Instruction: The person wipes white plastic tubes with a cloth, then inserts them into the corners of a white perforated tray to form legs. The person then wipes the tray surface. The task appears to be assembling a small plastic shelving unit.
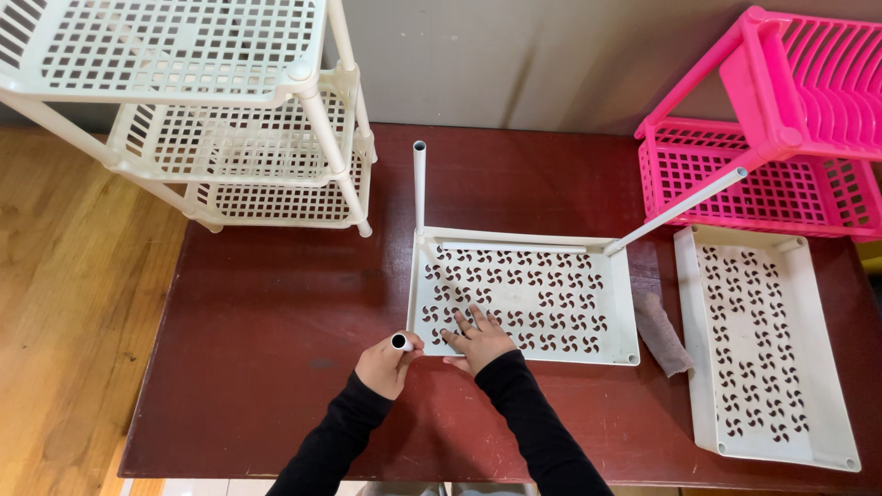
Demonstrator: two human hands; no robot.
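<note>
My left hand (386, 363) closed round white tube (401, 342), upright at tray (524, 296) corner; right hand (480, 338) open, flat, steadying tray on worktop (276, 321).

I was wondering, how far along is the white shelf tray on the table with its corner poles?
Two poles, rear left and rear right, already stand in the white tray. The left hand grips a third pole at the near-left corner while the right hand presses the tray flat. The near-right corner shows no pole, and a second tray lies alongside without poles.
</note>
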